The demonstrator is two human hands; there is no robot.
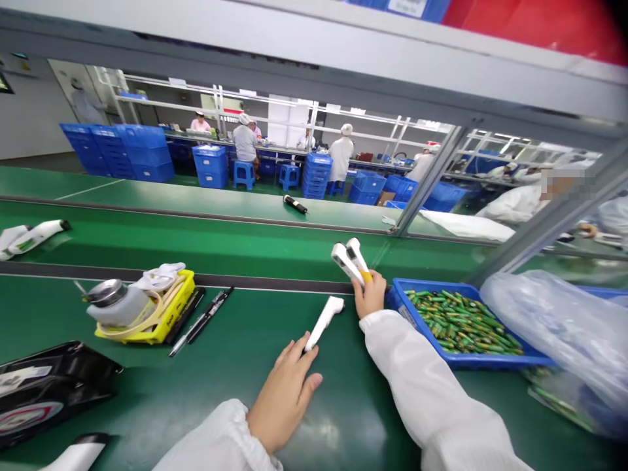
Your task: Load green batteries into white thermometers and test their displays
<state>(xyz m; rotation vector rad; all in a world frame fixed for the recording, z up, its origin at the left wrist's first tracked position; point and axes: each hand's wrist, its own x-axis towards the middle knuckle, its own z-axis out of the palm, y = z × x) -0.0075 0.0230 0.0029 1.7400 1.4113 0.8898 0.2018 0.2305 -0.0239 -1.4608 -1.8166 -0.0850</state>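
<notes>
My right hand (pixel 370 296) is closed around the lower ends of two white handheld devices, which look like forehead thermometers (pixel 347 263), at the edge of the green conveyor belt. A bit of yellow shows by its fingers. Below and to the left, another white thermometer (pixel 326 320) with a bent head lies on the green bench. My left hand (pixel 284 394) is over the bench, palm down, fingers stretched and thumb apart. Its fingertips reach the lower end of that thermometer and partly cover it.
A blue bin (pixel 422 330) of green batteries stands right, beside a clear plastic bag (pixel 564 333). Left are a yellow tray (pixel 184 297) with a bottle, pens (pixel 203 320) and a black case (pixel 59 386). More thermometers (pixel 36 237) lie on the belt. A metal post (pixel 434 176) rises right.
</notes>
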